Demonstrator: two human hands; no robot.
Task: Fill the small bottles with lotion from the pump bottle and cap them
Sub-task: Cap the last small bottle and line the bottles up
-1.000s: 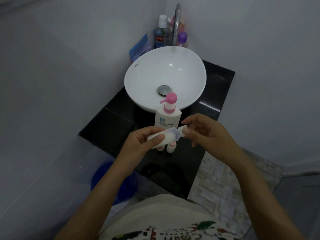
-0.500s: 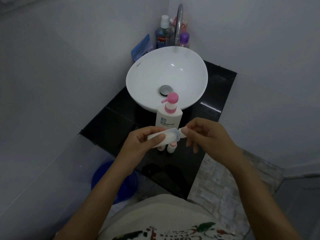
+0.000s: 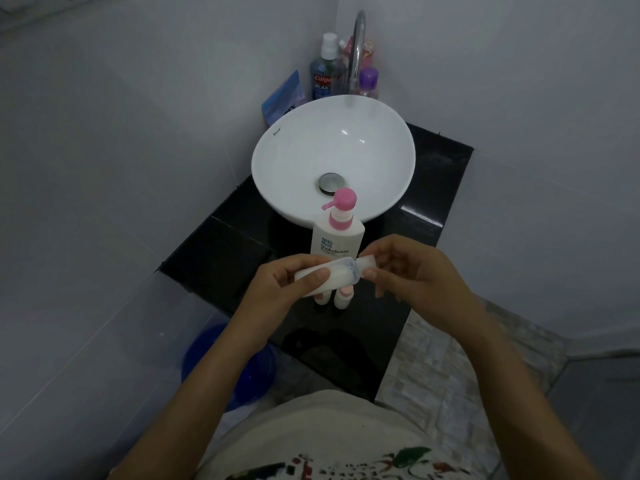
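Note:
A white pump bottle with a pink pump head stands on the black counter in front of the sink. My left hand holds a small translucent bottle on its side, filled with white lotion. My right hand pinches the white cap at the bottle's right end. Two more small bottles with pink caps stand upright on the counter just below my hands, partly hidden by them.
A white round sink sits on the counter with a chrome tap behind it. Mouthwash, a purple-capped bottle and a blue packet stand at the back corner. A blue bucket is on the floor at left.
My right hand's fingers have shifted slightly on the cap at the small bottle's end. The left hand keeps the bottle in the same place.

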